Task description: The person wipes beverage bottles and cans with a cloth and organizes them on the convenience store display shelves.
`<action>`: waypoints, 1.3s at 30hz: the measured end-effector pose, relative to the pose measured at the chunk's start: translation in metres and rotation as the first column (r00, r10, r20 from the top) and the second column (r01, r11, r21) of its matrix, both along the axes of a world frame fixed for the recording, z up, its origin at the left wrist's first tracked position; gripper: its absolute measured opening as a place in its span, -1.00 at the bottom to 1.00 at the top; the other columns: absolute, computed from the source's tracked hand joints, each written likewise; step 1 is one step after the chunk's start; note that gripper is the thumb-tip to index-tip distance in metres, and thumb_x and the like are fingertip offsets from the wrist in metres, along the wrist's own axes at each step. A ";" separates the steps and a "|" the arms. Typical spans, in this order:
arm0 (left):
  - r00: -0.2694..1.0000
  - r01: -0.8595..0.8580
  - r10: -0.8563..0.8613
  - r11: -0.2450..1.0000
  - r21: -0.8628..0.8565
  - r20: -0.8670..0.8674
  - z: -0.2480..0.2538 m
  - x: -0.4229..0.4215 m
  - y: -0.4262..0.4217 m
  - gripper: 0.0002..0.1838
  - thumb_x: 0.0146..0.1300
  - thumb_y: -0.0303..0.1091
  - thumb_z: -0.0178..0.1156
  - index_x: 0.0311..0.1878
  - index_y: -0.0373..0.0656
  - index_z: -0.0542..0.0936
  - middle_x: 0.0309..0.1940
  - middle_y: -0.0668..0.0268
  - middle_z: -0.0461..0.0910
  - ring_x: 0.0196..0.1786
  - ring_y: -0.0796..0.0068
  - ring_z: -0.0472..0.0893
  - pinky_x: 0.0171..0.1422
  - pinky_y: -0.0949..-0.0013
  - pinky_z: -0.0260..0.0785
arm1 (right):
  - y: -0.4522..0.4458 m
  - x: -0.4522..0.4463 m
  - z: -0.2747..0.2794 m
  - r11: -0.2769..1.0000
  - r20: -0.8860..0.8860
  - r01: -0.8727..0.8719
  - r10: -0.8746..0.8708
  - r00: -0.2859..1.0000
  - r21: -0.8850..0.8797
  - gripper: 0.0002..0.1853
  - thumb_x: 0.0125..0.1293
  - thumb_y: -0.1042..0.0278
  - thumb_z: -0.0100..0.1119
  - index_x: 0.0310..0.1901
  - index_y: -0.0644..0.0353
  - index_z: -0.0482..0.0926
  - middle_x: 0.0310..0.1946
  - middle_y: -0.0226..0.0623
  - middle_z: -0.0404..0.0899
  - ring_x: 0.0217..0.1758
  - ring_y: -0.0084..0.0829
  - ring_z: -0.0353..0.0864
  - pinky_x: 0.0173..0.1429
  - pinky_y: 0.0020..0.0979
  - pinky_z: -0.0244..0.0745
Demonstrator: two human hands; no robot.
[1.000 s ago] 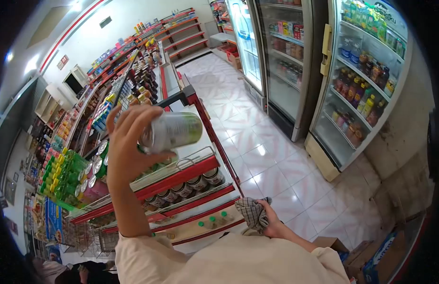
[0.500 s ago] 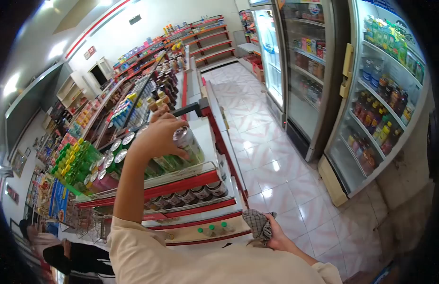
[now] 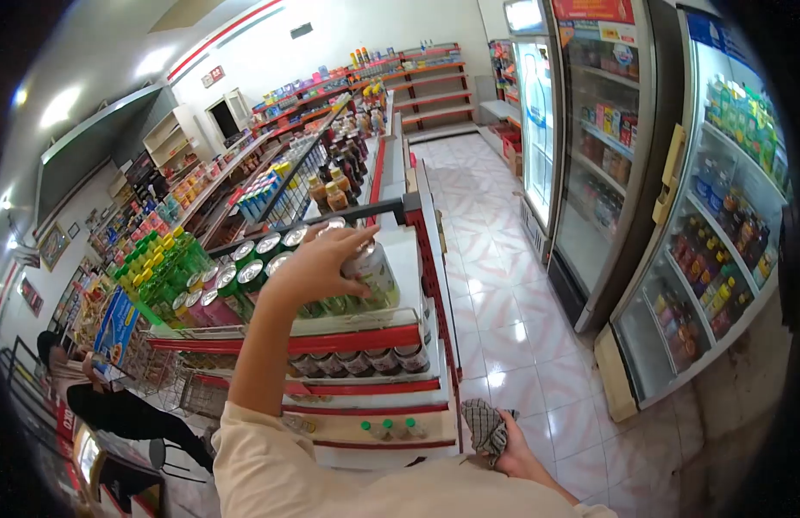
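Note:
My left hand [image 3: 321, 269] reaches over the top shelf of a red-edged rack, its fingers and thumb curled round a pale green drink can [image 3: 374, 274] at the shelf's right end. The can stands upright, partly covered by the hand. Rows of silver-topped cans [image 3: 251, 274] stand to the left of my wrist, with green bottles with yellow caps [image 3: 163, 274] beyond them. Low on the right, my right hand [image 3: 516, 451] grips a crumpled checkered cloth [image 3: 484, 426] beside the rack.
A wire guard [image 3: 357, 319] and red rail front the shelf; lower shelves hold dark cans [image 3: 352, 363] and small green-capped bottles [image 3: 388, 428]. Glass-door drink fridges [image 3: 603, 164] line the right, across a tiled aisle [image 3: 495, 285]. Another person [image 3: 128, 414] sits at lower left near a stool.
The view has shifted, so the rack and fridges sit further right and more of the seated person shows. My left hand stays at the same can; the cloth remains in my right hand.

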State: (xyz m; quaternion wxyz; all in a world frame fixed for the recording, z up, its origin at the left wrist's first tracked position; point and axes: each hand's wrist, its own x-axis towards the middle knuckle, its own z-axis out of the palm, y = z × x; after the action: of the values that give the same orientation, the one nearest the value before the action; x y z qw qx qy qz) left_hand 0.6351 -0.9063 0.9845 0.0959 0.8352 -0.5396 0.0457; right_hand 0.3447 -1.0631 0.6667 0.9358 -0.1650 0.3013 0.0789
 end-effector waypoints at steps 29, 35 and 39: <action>-0.529 -0.835 0.246 0.020 0.550 -0.812 -0.601 -0.307 0.334 -0.58 0.33 -0.19 -0.12 0.12 -0.30 0.37 -0.07 0.07 0.47 -0.02 0.25 0.47 0.10 0.29 0.29 | -0.114 -0.108 -0.207 0.132 -0.512 -0.716 0.611 0.603 -0.685 -0.88 0.15 0.36 0.21 -0.28 0.15 0.56 -0.46 -0.43 0.49 -0.42 -0.50 0.49 -0.35 -0.39 0.46; -0.071 -0.997 0.447 -0.033 0.063 -0.892 -0.483 -0.195 0.329 -0.64 0.27 -0.19 0.04 0.05 -0.20 0.47 -0.21 0.17 0.59 -0.17 0.38 0.58 -0.03 0.34 0.41 | -0.108 -0.001 -0.197 0.138 -0.499 -0.881 0.780 0.378 -0.453 -0.92 0.09 0.43 0.23 -0.35 0.14 0.57 -0.51 -0.43 0.48 -0.45 -0.49 0.47 -0.36 -0.39 0.44; -0.175 -0.976 0.628 -0.012 0.216 -0.758 -0.494 -0.205 0.335 -0.64 0.28 -0.11 0.02 0.01 -0.14 0.50 -0.30 0.18 0.58 -0.25 0.40 0.55 -0.13 0.36 0.40 | -0.131 0.026 -0.272 0.076 -0.614 -0.931 0.732 0.296 -0.358 -0.92 0.02 0.44 0.22 -0.39 0.13 0.59 -0.53 -0.39 0.51 -0.49 -0.42 0.46 -0.37 -0.34 0.43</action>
State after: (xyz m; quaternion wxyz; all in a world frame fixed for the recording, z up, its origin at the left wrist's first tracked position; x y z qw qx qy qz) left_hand 0.4299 -0.5712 0.4904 0.4226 0.8557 0.2846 -0.0905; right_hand 0.3711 -1.1941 0.3947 0.5277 -0.6179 0.2795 0.5115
